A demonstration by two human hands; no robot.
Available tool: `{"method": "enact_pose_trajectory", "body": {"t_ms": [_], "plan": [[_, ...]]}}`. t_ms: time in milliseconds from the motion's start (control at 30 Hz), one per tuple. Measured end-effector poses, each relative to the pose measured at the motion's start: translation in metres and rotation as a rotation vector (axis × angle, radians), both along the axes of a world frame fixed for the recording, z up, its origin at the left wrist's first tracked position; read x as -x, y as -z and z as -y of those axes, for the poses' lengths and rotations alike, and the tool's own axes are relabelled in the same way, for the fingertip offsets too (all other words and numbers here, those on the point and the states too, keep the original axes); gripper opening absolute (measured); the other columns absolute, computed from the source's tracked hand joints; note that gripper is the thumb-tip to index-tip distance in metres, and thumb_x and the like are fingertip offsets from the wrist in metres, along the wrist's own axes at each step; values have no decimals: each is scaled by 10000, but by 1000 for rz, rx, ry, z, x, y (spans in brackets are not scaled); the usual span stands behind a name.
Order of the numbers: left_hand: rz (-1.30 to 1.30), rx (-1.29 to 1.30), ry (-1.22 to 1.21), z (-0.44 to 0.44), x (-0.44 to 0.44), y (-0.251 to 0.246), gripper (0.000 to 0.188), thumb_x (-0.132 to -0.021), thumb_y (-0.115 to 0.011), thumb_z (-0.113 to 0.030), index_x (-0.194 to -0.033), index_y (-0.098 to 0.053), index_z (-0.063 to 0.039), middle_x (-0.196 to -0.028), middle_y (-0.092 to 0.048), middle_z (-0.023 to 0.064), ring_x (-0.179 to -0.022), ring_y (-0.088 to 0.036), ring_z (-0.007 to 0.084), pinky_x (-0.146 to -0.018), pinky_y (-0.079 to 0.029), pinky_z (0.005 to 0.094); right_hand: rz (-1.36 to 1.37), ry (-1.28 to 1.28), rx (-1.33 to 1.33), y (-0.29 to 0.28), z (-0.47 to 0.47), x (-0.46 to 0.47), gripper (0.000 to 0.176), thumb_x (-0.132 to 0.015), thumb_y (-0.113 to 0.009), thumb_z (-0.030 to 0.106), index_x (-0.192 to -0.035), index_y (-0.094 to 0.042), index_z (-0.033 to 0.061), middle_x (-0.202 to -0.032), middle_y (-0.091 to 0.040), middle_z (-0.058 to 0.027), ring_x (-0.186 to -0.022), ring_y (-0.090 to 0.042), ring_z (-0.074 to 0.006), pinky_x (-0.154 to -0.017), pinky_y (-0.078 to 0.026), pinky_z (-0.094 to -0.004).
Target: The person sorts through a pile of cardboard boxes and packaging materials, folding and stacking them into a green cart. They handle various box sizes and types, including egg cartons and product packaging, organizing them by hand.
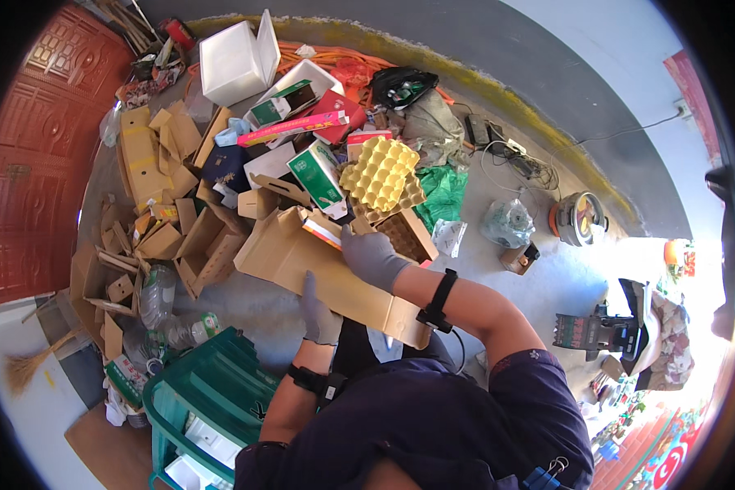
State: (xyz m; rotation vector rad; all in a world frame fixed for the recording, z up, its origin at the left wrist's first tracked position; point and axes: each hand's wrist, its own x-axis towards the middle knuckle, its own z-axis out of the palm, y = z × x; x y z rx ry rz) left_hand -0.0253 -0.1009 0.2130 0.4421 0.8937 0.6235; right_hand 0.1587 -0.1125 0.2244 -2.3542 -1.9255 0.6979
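Observation:
An unfolded, elongated cardboard box (334, 278) lies across in front of my body, its plain brown inside facing up. My left hand (321, 315), in a grey glove, grips its near edge with the thumb on top; the fingers are hidden beneath. My right hand (370, 260), also gloved in grey, holds the far wall of the box, close to a strip with orange and white print. Just past that hand stand an open carton (419, 233) with egg trays inside and a yellow egg tray (383, 173) on the pile.
Cardboard boxes (205, 245) and plastic bottles (159, 294) crowd the left. White foam boxes (233, 64) sit at the back. A green plastic chair (214, 380) stands close on my left. Cables (536, 171), a metal pot (579, 217) and a clear bag (507, 222) lie right.

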Motion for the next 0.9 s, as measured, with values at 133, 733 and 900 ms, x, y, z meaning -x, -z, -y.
{"method": "enact_pose_trajectory", "body": {"t_ms": [133, 733, 900], "plan": [[-121, -29, -111, 16, -19, -10, 495, -1098, -462, -419, -1427, -488, -50, -1264, -628, 104, -1095, -665, 255, -936, -557, 398, 39, 24, 33, -6, 12, 11, 565, -923, -617, 143, -1422, -486, -87, -866, -769, -120, -722, -763, -279, -572, -580, -408], [281, -188, 4, -15, 40, -49, 508, -996, -589, -266, -1410, -507, 16, -1340, -617, 153, -1219, -631, 294, -1042, -519, 439, -1523, 282, 52, -27, 40, -67, 1110, -837, -792, 608, -1573, -301, -62, -1517, -508, -169, -1378, -513, -216, -1136, -429, -367], [178, -236, 61, -27, 46, -41, 457, -1014, -580, -200, -1413, -517, 15, -1299, -640, 139, -1186, -653, 276, -997, -552, 426, -1626, 350, 252, -36, 53, -61, 836, -883, -824, 403, -1493, -462, -38, -1350, -650, -141, -1201, -651, -206, -1045, -513, -351]]}}
